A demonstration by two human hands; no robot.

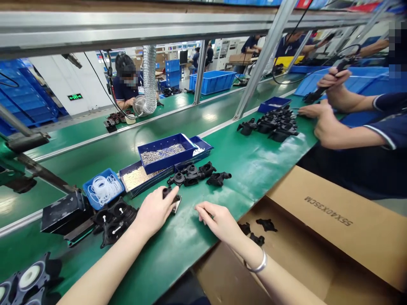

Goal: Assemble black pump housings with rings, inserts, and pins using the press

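My left hand [155, 212] is closed around a black plastic housing [167, 192] on the green bench; most of it is hidden under the fingers, and a shiny edge shows beside it. To its right, my right hand [214, 218] hovers over the bench with thumb and fingertips pinched; whatever they hold, if anything, is too small to make out. Several similar black housings [191, 174] stand just beyond my left hand. More black parts with white pieces in them [114, 218] lie to its left.
Blue trays hold metal screws [163, 153], small beige pieces [136, 177] and white rings [104, 188]. An open cardboard box [337, 212] with black parts sits at the bench's right edge. A co-worker's hands [332, 84] hold a tool beside piled black parts [276, 123].
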